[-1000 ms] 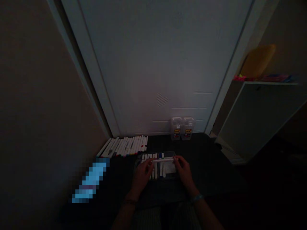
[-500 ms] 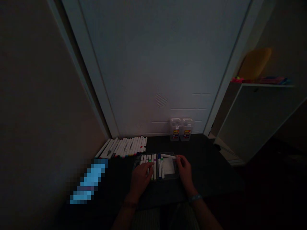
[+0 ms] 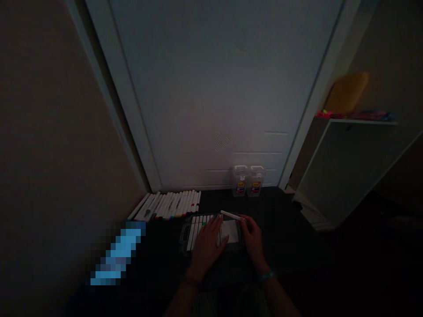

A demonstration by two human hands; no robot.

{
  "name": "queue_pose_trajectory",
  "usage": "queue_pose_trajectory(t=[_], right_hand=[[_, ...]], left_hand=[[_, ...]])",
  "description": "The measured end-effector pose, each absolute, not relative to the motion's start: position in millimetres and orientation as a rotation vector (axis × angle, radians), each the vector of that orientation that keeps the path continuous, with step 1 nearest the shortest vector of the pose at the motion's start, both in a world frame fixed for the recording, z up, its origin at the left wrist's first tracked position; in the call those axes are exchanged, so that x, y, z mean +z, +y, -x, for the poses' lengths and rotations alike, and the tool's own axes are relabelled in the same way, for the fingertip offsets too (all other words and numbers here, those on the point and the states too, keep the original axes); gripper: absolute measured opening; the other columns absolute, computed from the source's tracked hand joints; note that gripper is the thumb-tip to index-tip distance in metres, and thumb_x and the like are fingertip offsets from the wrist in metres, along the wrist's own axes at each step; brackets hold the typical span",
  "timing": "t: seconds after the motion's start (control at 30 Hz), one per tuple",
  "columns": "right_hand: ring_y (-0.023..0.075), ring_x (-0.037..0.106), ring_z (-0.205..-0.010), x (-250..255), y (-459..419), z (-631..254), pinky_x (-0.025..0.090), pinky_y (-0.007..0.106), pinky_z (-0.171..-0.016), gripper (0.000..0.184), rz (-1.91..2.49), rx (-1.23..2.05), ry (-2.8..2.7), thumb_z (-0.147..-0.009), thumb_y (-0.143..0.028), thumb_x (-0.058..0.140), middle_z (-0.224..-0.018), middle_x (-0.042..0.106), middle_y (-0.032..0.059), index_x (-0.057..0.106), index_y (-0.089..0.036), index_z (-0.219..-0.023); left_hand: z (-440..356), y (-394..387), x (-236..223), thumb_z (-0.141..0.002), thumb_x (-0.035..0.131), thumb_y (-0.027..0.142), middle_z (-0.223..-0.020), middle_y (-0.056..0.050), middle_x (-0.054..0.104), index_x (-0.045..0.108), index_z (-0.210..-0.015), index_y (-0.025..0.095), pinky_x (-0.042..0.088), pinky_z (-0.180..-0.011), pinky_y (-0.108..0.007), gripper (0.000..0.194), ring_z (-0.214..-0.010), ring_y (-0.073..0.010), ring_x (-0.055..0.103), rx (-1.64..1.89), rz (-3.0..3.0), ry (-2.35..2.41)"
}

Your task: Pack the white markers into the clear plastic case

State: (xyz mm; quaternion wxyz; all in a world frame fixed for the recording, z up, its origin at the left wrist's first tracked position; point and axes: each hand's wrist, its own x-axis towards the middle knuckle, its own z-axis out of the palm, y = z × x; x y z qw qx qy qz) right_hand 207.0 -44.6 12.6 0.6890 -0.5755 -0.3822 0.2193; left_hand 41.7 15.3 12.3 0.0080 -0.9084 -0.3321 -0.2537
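A clear plastic case (image 3: pixel 183 240) lies open on the dark table, with several white markers (image 3: pixel 194 229) side by side in its left part. My left hand (image 3: pixel 209 240) rests over the middle of the case, fingers stretched out across markers there and hiding some of them. My right hand (image 3: pixel 251 231) pinches a white marker (image 3: pixel 231 215) by its right end, holding it tilted above the case's upper edge. Under that marker, the right part of the case shows a bare pale bottom (image 3: pixel 231 232).
A row of several white markers (image 3: pixel 168 205) with coloured ends lies at the table's back left. Two clear containers (image 3: pixel 239 181) with labels stand against the white door (image 3: pixel 185 110). A pixelated bright blue patch (image 3: pixel 120 251) is at the left. To the right stands a cabinet (image 3: pixel 350 163).
My left hand has moved right, from the left markers to the middle of the case, and its fingers have straightened. My right hand still holds its marker, which is slightly more tilted.
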Motion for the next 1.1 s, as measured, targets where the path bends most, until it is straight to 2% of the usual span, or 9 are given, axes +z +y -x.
queue_pose_trajectory(t=[0.23, 0.73, 1.1], right_hand=[[0.0209, 0.063, -0.086, 8.6, -44.6, -209.6, 0.048, 0.029, -0.074, 0.034, 1.329, 0.442, -0.862, -0.083, -0.045, 0.054, -0.097, 0.068, 0.007, 0.064, -0.019, -0.102], [0.0207, 0.062, -0.082, 14.4, -47.6, -207.3, 0.048, 0.028, -0.071, 0.037, 1.348, 0.436, -0.853, -0.084, -0.049, 0.05, -0.092, 0.068, 0.0067, 0.064, -0.018, -0.098], [0.0165, 0.059, -0.068, 14.5, -48.9, -205.9, 0.044, 0.024, -0.062, 0.037, 1.356, 0.391, -0.878, -0.089, -0.049, 0.041, -0.074, 0.064, 0.0018, 0.061, -0.019, -0.092]], left_hand=[[-41.1, 17.1, 6.0, -0.088, 0.037, 0.054, -0.145, -0.007, 0.036, 0.037, -0.138, 0.021, 0.032, -0.104, -0.047, 0.059, -0.134, -0.0269, 0.029, -0.706, 2.809, -1.016], [-40.5, 17.0, 6.6, -0.087, 0.046, 0.04, -0.139, -0.007, 0.044, 0.041, -0.134, 0.021, 0.033, -0.104, -0.049, 0.051, -0.132, -0.0272, 0.032, -0.832, 2.838, -0.989], [-40.2, 12.9, 14.2, -0.088, 0.045, 0.04, -0.13, -0.009, 0.053, 0.051, -0.123, 0.018, 0.034, -0.104, -0.048, 0.041, -0.128, -0.0273, 0.038, -0.845, 2.848, -1.028]])
